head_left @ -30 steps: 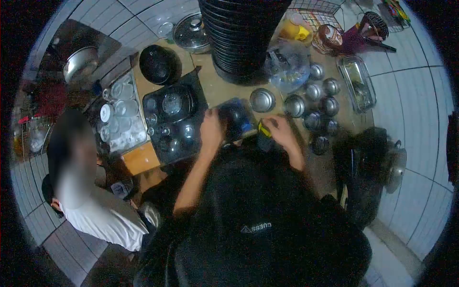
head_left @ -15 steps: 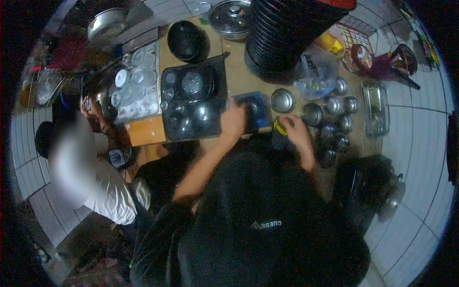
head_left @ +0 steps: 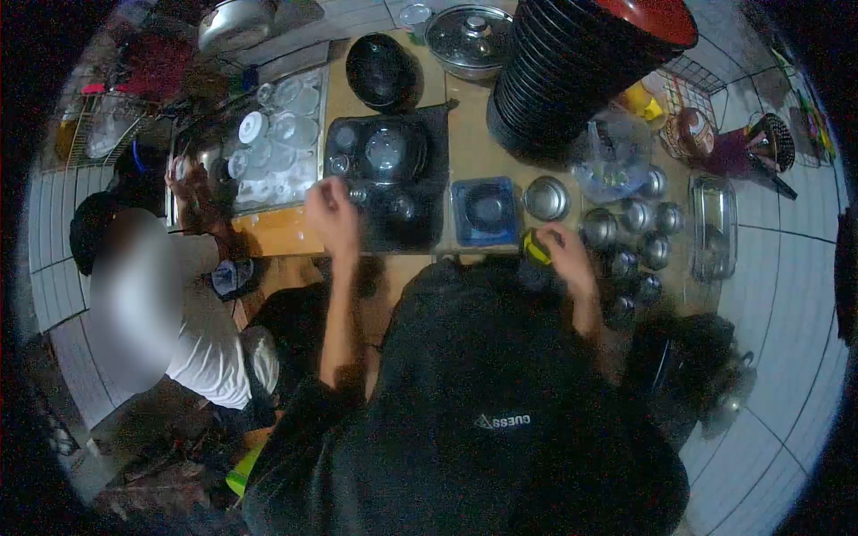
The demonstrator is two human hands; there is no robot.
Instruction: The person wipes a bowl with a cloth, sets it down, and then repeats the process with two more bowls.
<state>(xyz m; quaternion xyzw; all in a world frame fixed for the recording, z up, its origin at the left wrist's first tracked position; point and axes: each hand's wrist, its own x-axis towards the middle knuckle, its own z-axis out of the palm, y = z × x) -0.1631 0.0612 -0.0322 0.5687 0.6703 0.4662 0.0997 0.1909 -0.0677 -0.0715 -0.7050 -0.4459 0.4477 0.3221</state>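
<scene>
My left hand [head_left: 332,216] is over the left front part of a black tray [head_left: 436,161], its fingers curled together. What they hold, if anything, I cannot make out. Right beside the fingertips are small clear glass pieces [head_left: 340,164]. Dark bowls [head_left: 393,156] sit on that tray. At the front edge of the table, my right hand [head_left: 567,257] is closed on a small yellow-and-black object [head_left: 536,248]. Between the hands, a blue square tray [head_left: 466,228] has a dark round piece in it. A round metal tin [head_left: 546,198] lies just beyond the right hand.
Several metal tins [head_left: 637,216] stand to the right, beside a glass dish [head_left: 713,228]. Behind them are a clear plastic bag [head_left: 617,156] and a tall stack of black bowls [head_left: 572,80]. Clear jars [head_left: 293,129] fill the left side, where another person [head_left: 210,348] sits.
My left hand has moved left from the blue tray to the black tray. My right hand keeps hold of the yellow-and-black object. The whole view has shifted slightly.
</scene>
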